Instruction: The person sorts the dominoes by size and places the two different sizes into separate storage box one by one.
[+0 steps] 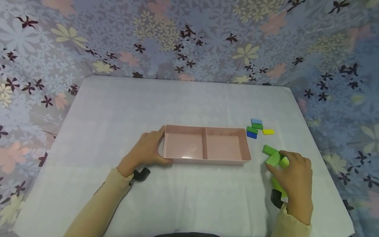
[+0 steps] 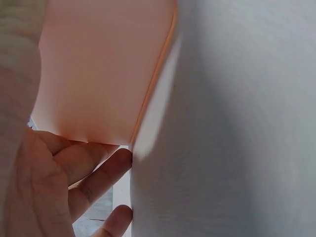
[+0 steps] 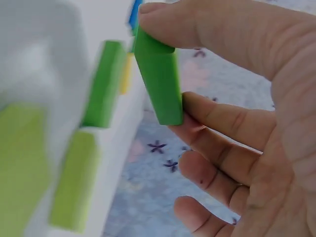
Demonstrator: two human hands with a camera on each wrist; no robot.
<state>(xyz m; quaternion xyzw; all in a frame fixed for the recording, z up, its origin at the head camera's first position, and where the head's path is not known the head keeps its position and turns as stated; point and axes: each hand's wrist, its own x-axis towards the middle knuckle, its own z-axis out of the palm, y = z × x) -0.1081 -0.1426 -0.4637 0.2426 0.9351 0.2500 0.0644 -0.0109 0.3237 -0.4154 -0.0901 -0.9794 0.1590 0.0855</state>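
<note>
Clearly, the fingers (image 3: pixel 237 123) of the right hand (image 1: pixel 296 174) pinch a green block (image 3: pixel 160 84), its upper end under the thumb and its lower end against the fingertips, while the remaining fingers stand spread apart. The head view puts this block to the right of the pink box, over the near right part of the counter (image 1: pixel 207 200). Close about the hand are a second green block (image 3: pixel 106 84), a light green block (image 3: pixel 74 182) and, partly hidden by the wrist, a larger light green piece (image 1: pixel 277 186). The left hand (image 1: pixel 149 148) grips the left end of the pink box (image 1: pixel 205 161), thumb along the near wall and fingers at the far corner; in the left wrist view two fingertips stand apart. A divider (image 1: pixel 205 144) splits the box into a wider left compartment and a narrower right one. Just beyond its right end lie a light blue piece (image 1: pixel 256 121), two green pieces (image 1: pixel 257 126) and a dark blue piece (image 1: pixel 251 135), with a yellow piece (image 1: pixel 268 131) just beside them. Farther out, beige sleeves (image 1: pixel 111 189) cover both forearms, and floral fabric (image 1: pixel 207 49) hangs behind the white-covered counter
</note>
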